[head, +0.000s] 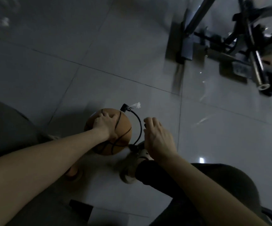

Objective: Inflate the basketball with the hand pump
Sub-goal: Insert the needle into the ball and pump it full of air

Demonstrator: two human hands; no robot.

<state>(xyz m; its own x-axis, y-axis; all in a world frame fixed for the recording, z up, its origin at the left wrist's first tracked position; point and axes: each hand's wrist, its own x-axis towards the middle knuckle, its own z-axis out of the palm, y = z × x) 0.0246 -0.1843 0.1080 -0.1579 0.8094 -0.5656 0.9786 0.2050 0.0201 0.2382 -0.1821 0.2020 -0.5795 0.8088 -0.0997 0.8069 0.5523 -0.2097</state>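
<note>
Basketball: the orange basketball [119,136] sits on the tiled floor [83,46], low in the middle of the view, just ahead of the person's feet.
Left hand: the left hand [105,126] lies palm down on top of the ball with its fingers spread over the curve. It presses on the ball rather than pinching it.
Right hand: the right hand [158,137] hovers just right of the ball with loosely bent fingers. A dark bit shows beside the fingertips, but I cannot tell whether this hand grips anything.
Hose: a black hose [140,128] arcs from a black connector [124,107] at the ball's far edge, round the ball's right side and down to the pump.
Pump: only the dark lower end of the hand pump [132,146] shows, just beside the ball's near right edge. The rest is hidden behind the right hand and wrist.
White wisp: a white wisp [136,105] sticks out beside the connector, too blurred to identify.
Feet: a pale shoe [129,167] stands just beside the pump's lower end, under a black trouser leg [148,173]. The other foot [73,173] is under the left forearm.
Metal frame: a dark metal frame [246,46] of bars stands at the upper right, blurred and well apart from the ball.
Dark slab: a flat black slab [80,207] lies on the floor near the bottom edge. I cannot tell what it is.
</note>
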